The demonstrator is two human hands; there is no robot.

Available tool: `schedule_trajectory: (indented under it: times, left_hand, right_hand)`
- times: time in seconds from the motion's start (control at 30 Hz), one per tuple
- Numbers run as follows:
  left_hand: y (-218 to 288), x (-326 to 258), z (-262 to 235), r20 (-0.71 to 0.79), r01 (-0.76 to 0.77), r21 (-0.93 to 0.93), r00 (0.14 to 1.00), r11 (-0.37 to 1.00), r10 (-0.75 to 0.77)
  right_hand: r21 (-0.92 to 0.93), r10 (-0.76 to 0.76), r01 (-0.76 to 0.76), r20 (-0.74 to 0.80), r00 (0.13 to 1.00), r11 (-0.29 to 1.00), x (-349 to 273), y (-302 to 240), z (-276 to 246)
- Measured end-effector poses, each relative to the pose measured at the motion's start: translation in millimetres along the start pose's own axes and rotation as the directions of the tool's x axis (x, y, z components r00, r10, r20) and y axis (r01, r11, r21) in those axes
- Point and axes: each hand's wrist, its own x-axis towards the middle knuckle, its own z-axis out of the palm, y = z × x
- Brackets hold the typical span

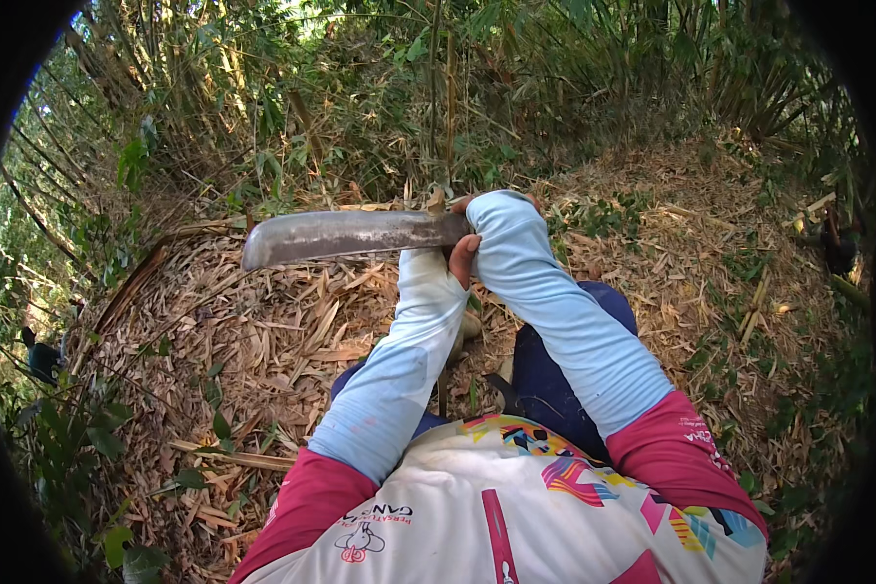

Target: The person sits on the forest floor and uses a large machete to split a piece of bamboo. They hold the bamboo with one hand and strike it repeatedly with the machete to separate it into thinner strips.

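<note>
A machete [346,237] with a broad, worn grey blade is held level in front of me, its blunt tip to the left. My right hand [465,203] is closed at its handle end, largely covered by the light blue sleeve. Close against it is my left hand [464,261], a bent digit showing across the base of the blade. The blade and sleeves hide the handle and most fingers of both hands. Just behind the blade's base rises a pale stub [438,201], in line with a thin upright stem [451,107].
Dry bamboo leaves [292,311] cover the ground. Dense bamboo and undergrowth [360,107] stand ahead. A cut stalk [234,456] lies at left. My dark blue trouser leg [555,375] is close below the hands. A dark object [835,238] is at the far right.
</note>
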Motion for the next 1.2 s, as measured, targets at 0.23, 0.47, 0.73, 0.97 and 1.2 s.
schedule_trajectory:
  times: [0.23, 0.47, 0.73, 0.97, 1.2]
  left_hand:
    - [3.9, 0.9, -2.6, 0.068, 0.012, -0.022, 0.998, 1.0, -0.011]
    - [15.0, -0.1, -11.1, 0.128, 0.016, 0.145, 0.991, 0.989, -0.035]
    - [-10.7, -5.4, 2.7, 0.011, 0.007, 0.423, 1.0, 0.906, -0.013]
    - [-17.3, -5.2, 10.2, 0.02, 0.029, 0.559, 0.999, 0.829, -0.048]
    - [-23.0, -2.8, 19.2, 0.073, 0.023, 0.586, 0.994, 0.81, -0.081]
  right_hand:
    - [-0.479, -0.377, 0.302, -0.066, 0.924, 0.824, -21.8, 10.8, 4.3]
    - [-0.718, -0.62, 0.233, -0.336, 0.71, 0.656, -124.7, 33.9, 2.5]
    - [-0.844, -0.881, 0.273, -0.398, 0.257, 0.461, -104.8, 58.3, -7.0]
    - [-0.878, -0.837, 0.134, -0.378, 0.397, 0.46, -97.0, 62.0, -12.8]
    - [-0.849, -0.793, 0.122, -0.416, 0.446, 0.514, -99.3, 77.2, -20.5]
